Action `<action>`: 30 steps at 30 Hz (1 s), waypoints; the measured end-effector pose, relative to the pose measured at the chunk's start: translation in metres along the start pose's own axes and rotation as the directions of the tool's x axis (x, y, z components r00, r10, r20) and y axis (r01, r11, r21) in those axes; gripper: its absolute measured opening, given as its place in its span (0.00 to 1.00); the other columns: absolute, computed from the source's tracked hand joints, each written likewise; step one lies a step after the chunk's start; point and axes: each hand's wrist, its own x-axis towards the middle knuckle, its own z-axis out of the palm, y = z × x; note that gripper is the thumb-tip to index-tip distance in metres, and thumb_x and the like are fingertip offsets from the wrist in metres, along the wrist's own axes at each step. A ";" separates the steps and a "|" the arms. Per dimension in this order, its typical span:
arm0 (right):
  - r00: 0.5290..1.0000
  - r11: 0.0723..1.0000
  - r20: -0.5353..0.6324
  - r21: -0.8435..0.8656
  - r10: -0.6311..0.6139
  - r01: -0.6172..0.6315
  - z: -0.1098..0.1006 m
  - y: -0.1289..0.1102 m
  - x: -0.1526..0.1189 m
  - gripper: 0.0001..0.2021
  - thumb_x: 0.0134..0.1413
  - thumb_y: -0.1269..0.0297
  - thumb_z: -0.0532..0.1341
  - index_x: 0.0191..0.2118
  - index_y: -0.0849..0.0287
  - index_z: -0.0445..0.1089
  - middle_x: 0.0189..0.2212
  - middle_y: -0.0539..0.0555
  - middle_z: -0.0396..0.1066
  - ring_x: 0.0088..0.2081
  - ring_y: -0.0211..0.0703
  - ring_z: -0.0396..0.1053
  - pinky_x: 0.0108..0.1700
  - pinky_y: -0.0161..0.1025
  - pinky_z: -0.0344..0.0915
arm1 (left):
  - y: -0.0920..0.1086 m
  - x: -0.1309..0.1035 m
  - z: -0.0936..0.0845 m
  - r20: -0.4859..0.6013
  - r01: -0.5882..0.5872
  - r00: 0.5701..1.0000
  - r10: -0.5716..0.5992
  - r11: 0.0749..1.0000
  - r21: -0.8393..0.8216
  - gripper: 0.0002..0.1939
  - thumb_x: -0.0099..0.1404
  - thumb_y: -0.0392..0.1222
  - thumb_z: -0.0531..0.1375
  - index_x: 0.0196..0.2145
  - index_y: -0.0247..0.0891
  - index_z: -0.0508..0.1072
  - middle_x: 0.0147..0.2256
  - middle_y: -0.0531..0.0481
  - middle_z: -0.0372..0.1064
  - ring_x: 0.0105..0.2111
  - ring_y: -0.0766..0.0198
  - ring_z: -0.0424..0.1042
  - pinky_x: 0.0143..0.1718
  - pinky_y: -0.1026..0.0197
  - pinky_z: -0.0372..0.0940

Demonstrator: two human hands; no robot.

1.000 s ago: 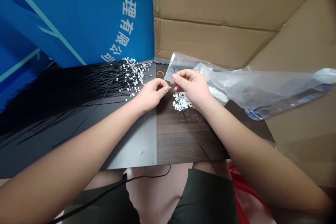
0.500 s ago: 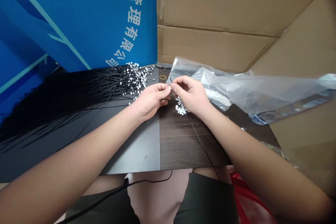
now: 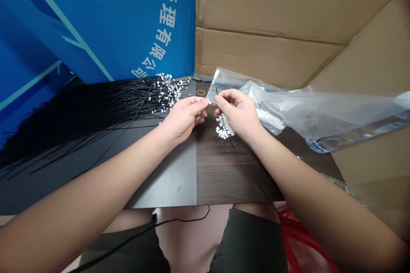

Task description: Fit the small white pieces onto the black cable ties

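Observation:
Over the middle of the table, my left hand is closed, its thumb and forefinger pinching a small white plastic piece. A short gap away, my right hand is closed in a pinch on a thin black wire. One end of the wire sticks up above the fingertips, and the rest trails down toward the table's front edge. Below the right hand lies a heap of loose white plastic pieces. To the left spreads a thick bundle of black wires with white pieces on many of their ends.
Clear plastic bags lie at the right, one with white pieces inside. A yellow ring is near the back. A blue printed panel and cardboard walls enclose the table. Red bag material hangs below right.
My hands have drawn slightly apart, the right moving right with the wire. The wire's tip now stands clear of the white piece in my left fingers. The view has shifted a little.

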 end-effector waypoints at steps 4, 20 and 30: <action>0.979 0.956 0.021 -0.210 -0.204 0.204 0.000 -0.003 -0.003 0.06 0.65 0.58 0.66 0.37 0.53 0.75 0.35 0.50 0.77 0.36 0.42 0.73 0.43 0.44 0.68 | 0.000 0.002 0.000 -0.021 0.055 0.998 -0.059 0.989 -0.137 0.12 0.56 0.42 0.75 0.33 0.36 0.79 0.34 0.52 0.73 0.30 0.71 0.66 0.32 0.65 0.62; 0.927 0.842 0.115 -0.389 -0.358 0.373 -0.005 -0.002 -0.003 0.06 0.68 0.62 0.62 0.38 0.52 0.75 0.37 0.52 0.77 0.38 0.46 0.71 0.44 0.45 0.66 | 0.002 0.000 -0.001 0.021 -0.146 0.989 0.144 0.976 0.162 0.09 0.61 0.45 0.71 0.31 0.37 0.78 0.29 0.52 0.70 0.29 0.68 0.66 0.32 0.61 0.61; 0.999 0.999 0.010 -0.001 0.038 -0.038 0.002 -0.005 -0.004 0.07 0.59 0.59 0.69 0.33 0.55 0.76 0.27 0.48 0.75 0.26 0.37 0.70 0.31 0.40 0.68 | 0.006 0.006 -0.007 -0.085 -0.109 0.990 0.117 0.990 0.089 0.07 0.56 0.41 0.71 0.30 0.36 0.80 0.31 0.50 0.74 0.28 0.69 0.67 0.30 0.63 0.60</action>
